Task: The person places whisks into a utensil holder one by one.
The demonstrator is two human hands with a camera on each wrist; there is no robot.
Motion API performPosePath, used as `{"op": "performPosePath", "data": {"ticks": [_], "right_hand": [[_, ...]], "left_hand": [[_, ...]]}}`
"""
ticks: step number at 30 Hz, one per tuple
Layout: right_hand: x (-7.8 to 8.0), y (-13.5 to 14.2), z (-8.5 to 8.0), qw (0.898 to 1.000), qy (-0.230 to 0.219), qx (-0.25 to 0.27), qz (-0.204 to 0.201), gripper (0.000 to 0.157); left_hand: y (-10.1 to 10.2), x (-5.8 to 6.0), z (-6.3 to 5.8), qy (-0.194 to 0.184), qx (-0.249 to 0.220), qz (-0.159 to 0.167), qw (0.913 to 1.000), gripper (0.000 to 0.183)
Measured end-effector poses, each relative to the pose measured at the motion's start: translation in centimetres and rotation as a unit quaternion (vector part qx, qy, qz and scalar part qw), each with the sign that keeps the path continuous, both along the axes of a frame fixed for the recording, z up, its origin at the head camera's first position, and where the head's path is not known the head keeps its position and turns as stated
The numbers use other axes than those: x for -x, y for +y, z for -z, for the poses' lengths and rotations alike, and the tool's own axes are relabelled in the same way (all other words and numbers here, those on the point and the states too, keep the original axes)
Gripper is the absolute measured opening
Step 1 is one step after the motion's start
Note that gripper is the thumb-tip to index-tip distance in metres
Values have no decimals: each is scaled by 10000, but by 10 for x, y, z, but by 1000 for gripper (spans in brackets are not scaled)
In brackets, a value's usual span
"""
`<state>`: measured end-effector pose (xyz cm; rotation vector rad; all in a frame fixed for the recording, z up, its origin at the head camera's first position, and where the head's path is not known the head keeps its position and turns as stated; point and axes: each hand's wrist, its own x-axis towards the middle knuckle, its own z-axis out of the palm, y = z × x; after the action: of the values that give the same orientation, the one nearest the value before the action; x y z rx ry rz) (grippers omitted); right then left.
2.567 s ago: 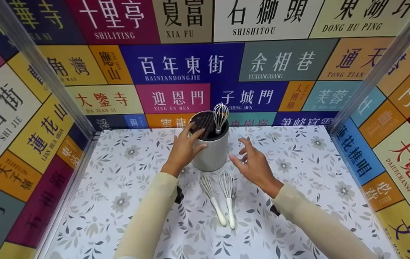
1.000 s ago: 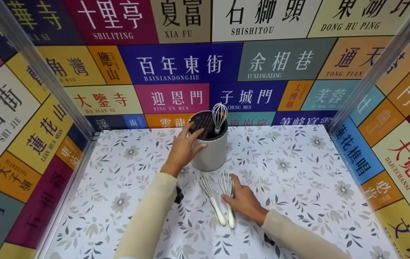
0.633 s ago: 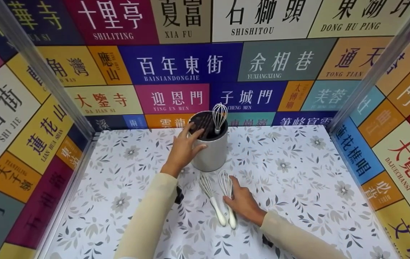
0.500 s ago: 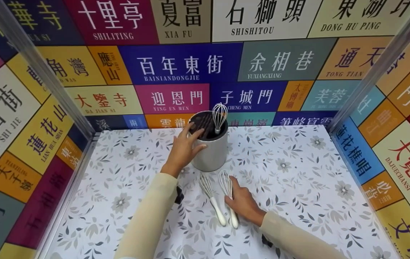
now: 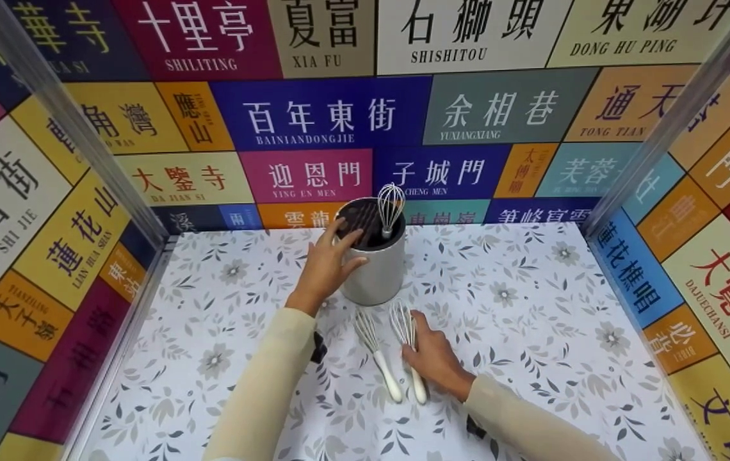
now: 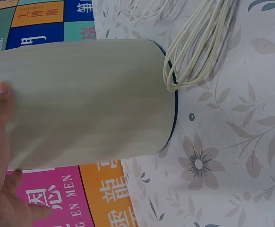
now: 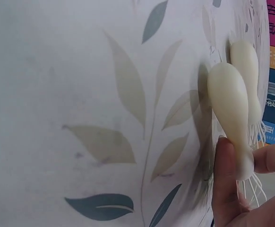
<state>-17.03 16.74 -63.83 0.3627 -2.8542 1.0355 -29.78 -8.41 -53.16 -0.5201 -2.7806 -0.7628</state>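
Pinching the right whisk (image 5: 417, 384), lower centre of the head view, with the right hand (image 5: 437, 355): clamping thumb and fingers on opposite sides of the neck (image 7: 244, 165), close to the wire loops (image 5: 403, 323), per the right-wrist view. Leaving undecided: wholly lifted or partly resting on the floral cloth (image 5: 506, 384). Noting the second whisk (image 5: 379, 355) lying just left, loops angling toward the picture's upper left.

Spreading the left hand (image 5: 326, 266), at mid-frame, over the grey container (image 5: 374, 275): resting fingertips at the rim (image 5: 384, 247) and thumb on the near side, digits apart rather than clenched. Seeing a third whisk (image 5: 390, 211) standing loops-up in the container's right part, beside a dark slotted insert (image 5: 362, 218).

Judging the pinched whisk light, with a stiff, hard handle (image 7: 228, 94) and springy loops. Expecting a smooth, bulbous surface, perhaps slipping under damp fingers. Rating breakage unlikely; suspecting bending of loops or snagging on the second whisk instead. Favouring a hold at the neck, digits opposed; expecting tail-end droop from a grip out on the loops. Guessing the container heavier, rigid, smooth-sided; preferring steadying at the rim over squeezing the side.
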Motion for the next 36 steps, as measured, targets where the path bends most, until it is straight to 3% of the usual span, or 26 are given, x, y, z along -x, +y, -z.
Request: {"op": "performPosePath", "data": {"ticks": [13, 19, 36], "right_hand": [[8, -2, -19, 9994, -205, 44, 290, 71], [11, -2, -28, 9985, -297, 308, 327, 72], [27, 0, -62, 9970, -14, 666, 405, 72]], "left_hand": [[0, -1, -1, -8, 13, -18, 10000, 62], [-1, -1, -1, -9, 17, -22, 10000, 62], [1, -2, -3, -1, 10, -19, 10000, 61]]}}
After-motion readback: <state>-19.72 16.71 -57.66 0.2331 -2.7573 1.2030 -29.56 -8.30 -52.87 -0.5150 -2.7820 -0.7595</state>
